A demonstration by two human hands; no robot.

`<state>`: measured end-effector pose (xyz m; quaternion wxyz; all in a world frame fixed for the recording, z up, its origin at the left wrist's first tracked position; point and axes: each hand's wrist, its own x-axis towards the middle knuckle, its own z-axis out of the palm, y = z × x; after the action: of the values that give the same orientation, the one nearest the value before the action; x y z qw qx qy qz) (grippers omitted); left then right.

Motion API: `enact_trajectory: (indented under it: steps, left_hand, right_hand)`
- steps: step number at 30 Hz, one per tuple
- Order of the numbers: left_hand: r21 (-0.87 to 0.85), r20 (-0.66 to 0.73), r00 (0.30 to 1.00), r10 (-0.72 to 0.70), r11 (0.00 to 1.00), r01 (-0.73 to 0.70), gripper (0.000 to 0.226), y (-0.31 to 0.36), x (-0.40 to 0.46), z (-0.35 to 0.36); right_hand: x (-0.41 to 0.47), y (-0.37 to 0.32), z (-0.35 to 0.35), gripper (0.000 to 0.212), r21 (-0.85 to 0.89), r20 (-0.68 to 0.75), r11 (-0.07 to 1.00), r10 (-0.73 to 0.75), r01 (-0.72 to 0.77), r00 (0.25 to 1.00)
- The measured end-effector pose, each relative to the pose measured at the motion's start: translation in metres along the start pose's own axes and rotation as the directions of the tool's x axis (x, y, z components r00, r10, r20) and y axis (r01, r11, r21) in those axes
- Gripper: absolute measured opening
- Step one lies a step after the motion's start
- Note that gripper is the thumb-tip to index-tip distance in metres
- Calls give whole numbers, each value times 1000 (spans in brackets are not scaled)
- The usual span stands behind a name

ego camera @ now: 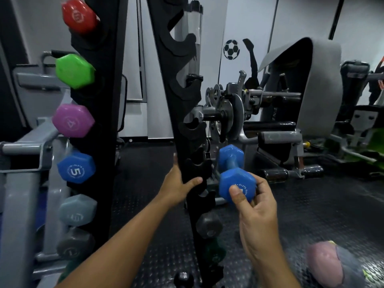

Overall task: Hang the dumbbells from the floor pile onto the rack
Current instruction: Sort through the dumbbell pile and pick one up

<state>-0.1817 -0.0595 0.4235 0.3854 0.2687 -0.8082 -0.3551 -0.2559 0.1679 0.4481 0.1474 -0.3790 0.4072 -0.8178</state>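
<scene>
My right hand grips the near head of a blue dumbbell, held just right of the black rack's right upright. My left hand clasps that upright at the height of an empty hook. Above it, several hooks on this side stand empty. Lower on the same upright hang a dark grey dumbbell and a dark green one. The left upright carries red, green, purple, blue, pale grey-blue and dark grey dumbbells.
A grey weight machine with plates and padded rollers stands right behind the rack. A grey metal frame is at the left. A blurred pink-and-grey object lies at the bottom right on the black rubber floor.
</scene>
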Motion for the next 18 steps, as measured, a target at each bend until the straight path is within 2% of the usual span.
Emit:
enact_trajectory:
  steps: [6,10,12,15,18]
  left_hand:
    - [-15,-39,999,32,999,-33,99,-11,6,4]
    - [-39,-45,997,57,998,-59,90,-9,5,5]
    - [-42,-50,996,71,996,-73,88,-11,7,6]
    - [-13,-68,996,65,998,-66,89,-13,9,6]
    - [6,-80,995,51,999,-51,94,-15,9,10]
  right_hand:
    - [65,33,20,37,-207,118,974,-73,96,990]
    - [102,52,32,38,-424,262,885,-84,193,961]
    - [114,58,32,43,-476,336,852,-55,220,940]
    - [127,56,28,43,-416,436,891,21,180,900]
    - [138,48,22,41,-264,536,964,156,-11,830]
